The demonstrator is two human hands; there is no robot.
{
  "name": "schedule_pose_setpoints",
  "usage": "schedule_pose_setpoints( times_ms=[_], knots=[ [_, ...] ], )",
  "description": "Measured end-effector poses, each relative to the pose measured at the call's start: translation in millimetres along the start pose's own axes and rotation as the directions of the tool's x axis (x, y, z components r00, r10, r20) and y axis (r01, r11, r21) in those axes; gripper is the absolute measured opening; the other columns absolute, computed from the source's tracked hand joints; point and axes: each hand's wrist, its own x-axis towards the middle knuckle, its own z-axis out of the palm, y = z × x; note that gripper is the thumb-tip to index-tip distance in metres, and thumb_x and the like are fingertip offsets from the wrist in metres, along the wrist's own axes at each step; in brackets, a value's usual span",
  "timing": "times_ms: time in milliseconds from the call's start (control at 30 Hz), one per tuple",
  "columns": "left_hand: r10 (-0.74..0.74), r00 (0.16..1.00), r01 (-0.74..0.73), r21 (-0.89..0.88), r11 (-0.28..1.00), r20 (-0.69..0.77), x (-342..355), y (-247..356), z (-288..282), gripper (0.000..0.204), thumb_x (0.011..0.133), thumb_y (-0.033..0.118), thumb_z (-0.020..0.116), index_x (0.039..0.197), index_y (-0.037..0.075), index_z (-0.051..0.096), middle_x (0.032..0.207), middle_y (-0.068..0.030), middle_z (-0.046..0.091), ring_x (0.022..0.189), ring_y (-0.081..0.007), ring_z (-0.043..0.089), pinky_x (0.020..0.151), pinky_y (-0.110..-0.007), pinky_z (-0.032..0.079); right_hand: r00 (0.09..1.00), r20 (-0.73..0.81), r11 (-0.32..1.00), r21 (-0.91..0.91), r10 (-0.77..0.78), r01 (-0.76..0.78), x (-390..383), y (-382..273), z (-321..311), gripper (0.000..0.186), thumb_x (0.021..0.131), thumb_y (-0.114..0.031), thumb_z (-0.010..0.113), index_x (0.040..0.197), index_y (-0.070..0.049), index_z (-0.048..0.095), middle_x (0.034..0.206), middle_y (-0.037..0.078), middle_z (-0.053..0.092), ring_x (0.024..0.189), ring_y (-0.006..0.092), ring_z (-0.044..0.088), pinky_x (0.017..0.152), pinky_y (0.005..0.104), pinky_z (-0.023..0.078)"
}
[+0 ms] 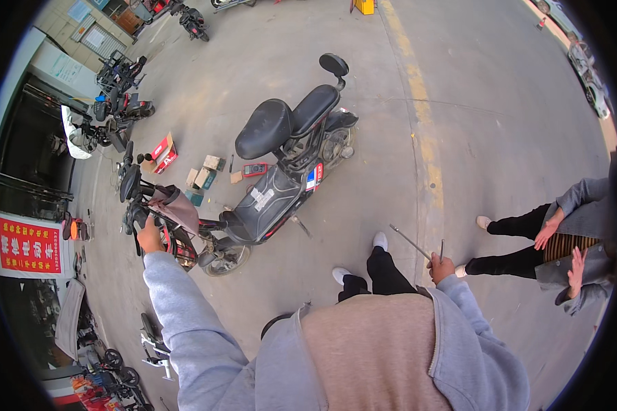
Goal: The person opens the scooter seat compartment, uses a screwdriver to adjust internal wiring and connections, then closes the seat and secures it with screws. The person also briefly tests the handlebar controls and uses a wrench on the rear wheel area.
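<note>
The electric scooter (274, 185) stands in front of me on the concrete ground (391, 123), front end to the left, seat and mirror to the far right. Behind it, on the ground, lie some small cardboard boxes (202, 177), a red box (162, 153) and a red meter (255, 168). At far left more parked scooters (113, 113) stand near a shop front, and a red banner (29, 245) hangs at the left edge. On the right another person (562, 240) in grey jacket and black trousers stands near me, well apart from the scooter.

My left hand (149, 236) is stretched out to the left, arm in grey sleeve nearly straight, fingers closed around the scooter's handlebar grip (134, 219). My right hand (442, 268) is bent close to my body on the right, fingers closed on a thin metal rod tool (411, 241), w/ one end pointing up-left and a short part upward.

The ground is grey concrete w/ a faded yellow line (421, 116) running far to near. It is outdoors, a street or yard; cars are at the far right edge.
</note>
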Motion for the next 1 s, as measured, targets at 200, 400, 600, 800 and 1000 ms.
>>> schedule_pose_setpoints(
  times_ms=[200, 400, 600, 800, 1000],
  knots=[
    [-0.056, 0.995, 0.062, -0.08, 0.995, 0.079, 5.5, 4.6, -4.9, 0.056, 0.084, 0.039, 0.076, 0.085, -0.016, 0.068, 0.072, -0.0112, 0.066, 0.061, -0.019, 0.057, 0.059, -0.04, 0.046, 1.0, -0.012, 0.998, 0.066, -0.012, 0.013, -20.1, 17.5, 8.9, 0.06, 0.103, -0.046, 0.047, 0.072, -0.001, 0.071, 0.06, 0.016, 0.066, 0.058, 0.032, 0.066, 0.064, 0.045, 0.053],
    [-0.061, 0.998, 0.063, -0.063, 0.996, 0.03, -3.8, 10.0, -0.8, 0.05, 0.085, 0.041, 0.077, 0.081, -0.007, 0.065, 0.069, -0.0082, 0.062, 0.054, -0.0176, 0.051, 0.052, -0.038, 0.04, 0.999, 0.032, 0.996, 0.083, 0.008, -0.011, -18.3, 10.6, 22.3, 0.059, 0.103, -0.046, 0.047, 0.072, -0.002, 0.07, 0.06, 0.015, 0.066, 0.055, 0.0282, 0.065, 0.058, 0.0429, 0.053],
    [-0.061, 0.998, 0.061, -0.032, 0.998, 0.004, -3.4, 7.3, 0.5, 0.059, 0.085, 0.042, 0.076, 0.089, -0.016, 0.068, 0.077, -0.0125, 0.068, 0.06, -0.0188, 0.057, 0.055, -0.04, 0.045, 0.994, 0.101, 0.988, 0.148, 0.027, -0.042, -19.8, 6.0, 27.6, 0.058, 0.102, -0.049, 0.049, 0.073, -0.004, 0.07, 0.059, 0.011, 0.065, 0.054, 0.0241, 0.063, 0.059, 0.0403, 0.052],
    [-0.058, 0.998, 0.06, -0.061, 0.996, 0.024, -5.4, 12.1, -2.6, 0.053, 0.085, 0.037, 0.077, 0.085, -0.015, 0.067, 0.074, -0.0111, 0.066, 0.059, -0.0177, 0.056, 0.056, -0.039, 0.045, 0.996, 0.084, 0.99, 0.137, 0.007, -0.019, -26.4, 3.9, 22.0, 0.054, 0.102, -0.047, 0.053, 0.075, -0.004, 0.071, 0.06, 0.011, 0.065, 0.055, 0.0237, 0.063, 0.059, 0.0402, 0.052],
    [-0.098, 0.993, 0.106, -0.119, 0.987, 0.073, -16.2, 20.2, -3.9, 0.044, 0.089, 0.043, 0.074, 0.069, 0.01, 0.054, 0.057, -0.0015, 0.05, 0.042, -0.0137, 0.04, 0.04, -0.034, 0.027, 0.998, 0.052, 0.991, 0.132, 0.027, -0.034, -32.3, 11.9, 15.7, 0.054, 0.102, -0.047, 0.053, 0.075, -0.004, 0.071, 0.061, 0.011, 0.065, 0.056, 0.0244, 0.064, 0.06, 0.0407, 0.053]
  ],
)
